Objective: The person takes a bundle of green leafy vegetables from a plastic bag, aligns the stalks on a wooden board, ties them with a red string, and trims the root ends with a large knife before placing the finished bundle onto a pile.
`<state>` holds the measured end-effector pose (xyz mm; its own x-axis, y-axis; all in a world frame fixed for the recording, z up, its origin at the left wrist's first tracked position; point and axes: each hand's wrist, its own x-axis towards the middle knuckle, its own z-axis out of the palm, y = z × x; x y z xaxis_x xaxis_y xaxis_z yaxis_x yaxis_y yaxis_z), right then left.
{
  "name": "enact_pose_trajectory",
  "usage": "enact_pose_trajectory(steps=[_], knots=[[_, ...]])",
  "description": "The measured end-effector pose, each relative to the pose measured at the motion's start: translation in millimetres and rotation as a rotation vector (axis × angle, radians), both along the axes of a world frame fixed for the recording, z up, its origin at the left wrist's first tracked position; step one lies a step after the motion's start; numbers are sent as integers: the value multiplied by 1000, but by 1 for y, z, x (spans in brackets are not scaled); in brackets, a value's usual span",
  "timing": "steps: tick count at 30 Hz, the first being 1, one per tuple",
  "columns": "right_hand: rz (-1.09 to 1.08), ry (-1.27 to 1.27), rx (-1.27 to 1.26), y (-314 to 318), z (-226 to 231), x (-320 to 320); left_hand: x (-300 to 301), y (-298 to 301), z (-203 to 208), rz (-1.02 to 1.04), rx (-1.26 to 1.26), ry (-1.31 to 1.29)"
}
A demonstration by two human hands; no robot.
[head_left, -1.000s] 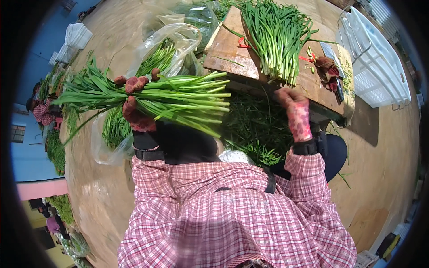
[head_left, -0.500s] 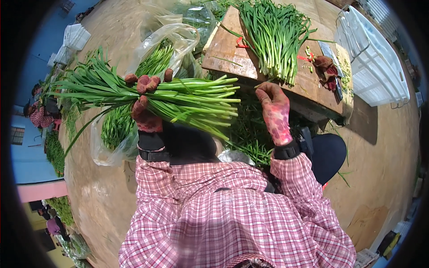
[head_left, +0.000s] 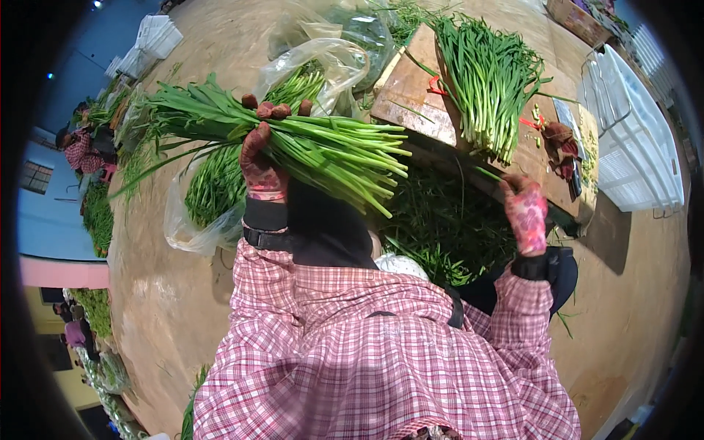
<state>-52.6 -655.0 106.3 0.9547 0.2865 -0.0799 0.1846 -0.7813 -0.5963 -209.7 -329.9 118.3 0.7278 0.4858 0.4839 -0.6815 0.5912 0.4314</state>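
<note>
Gripping loose bunch of long green leafy stalks [head_left: 341, 143] in left hand [head_left: 262, 167]; pinching thin green stalk [head_left: 488, 174] in right hand [head_left: 526, 209], well apart from left. Noted beyond right hand: brown wooden desk [head_left: 412, 110] bearing similar green bundle [head_left: 488, 95].

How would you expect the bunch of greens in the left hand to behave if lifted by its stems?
The bunch would probably flop at its leafy end, where thin blades droop. Its stems look stiffer, jutting nearly straight. Stalks might slip loose, since their ends spread unevenly.
</note>
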Motion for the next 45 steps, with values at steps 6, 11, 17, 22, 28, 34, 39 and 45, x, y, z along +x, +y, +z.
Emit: enact_pose_trajectory(steps=[6,11,17,22,28,34,39,45], knots=[[714,-688,454,98,17,-53,24,-24,-8,-132,-102,114],[418,486,1580,70,33,-29,10,-8,-4,-6,-28,82],[521,124,736,129,34,-26,17,-17,-12,-131,-32,102],[562,630,1209,101,19,-9,15,-5,-9,-106,-154,155],[-61,423,932,27,5,13,10,28,7,145,80,774],[276,293,752,47,24,-11,42,12,7,343,269,729],[450,572,714,50,40,-41,57,-1,12,462,576,784],[492,-470,424,80,7,-41,77,-21,3,268,-24,852]])
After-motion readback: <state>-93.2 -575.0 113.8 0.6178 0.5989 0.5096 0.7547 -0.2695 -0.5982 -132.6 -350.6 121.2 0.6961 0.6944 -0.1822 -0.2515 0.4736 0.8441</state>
